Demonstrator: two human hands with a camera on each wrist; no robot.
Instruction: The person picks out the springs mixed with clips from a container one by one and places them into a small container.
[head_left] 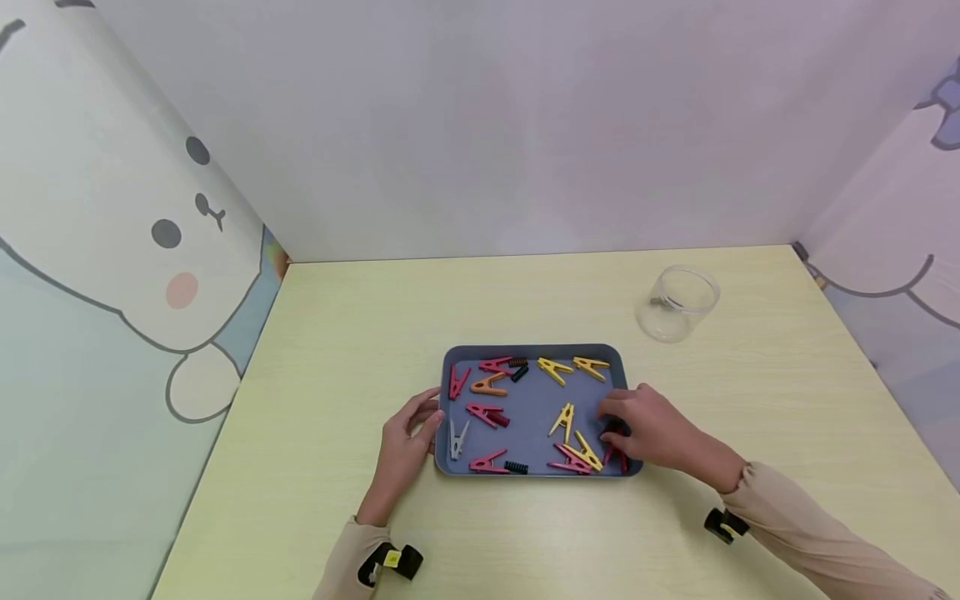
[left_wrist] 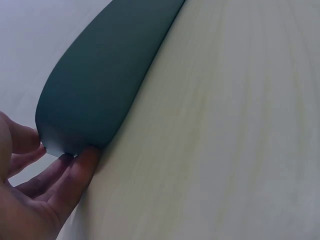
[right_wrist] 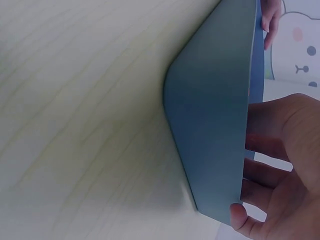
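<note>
By the relaxed left hand (head_left: pixel 406 437), the tray (head_left: pixel 527 427) was touched at nine o'clock. Inside it, at four o'clock, a red clip (head_left: pixel 623 461) was partly covered by the right hand (head_left: pixel 654 427); whether grasped could not be told. A clear jar (head_left: pixel 677 307) was seen at two.

No legible text, labels or numbers

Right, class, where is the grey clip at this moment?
In the head view, the grey clip lies inside the tray, near its front-left corner, just across the tray's left wall from the left hand.
</note>
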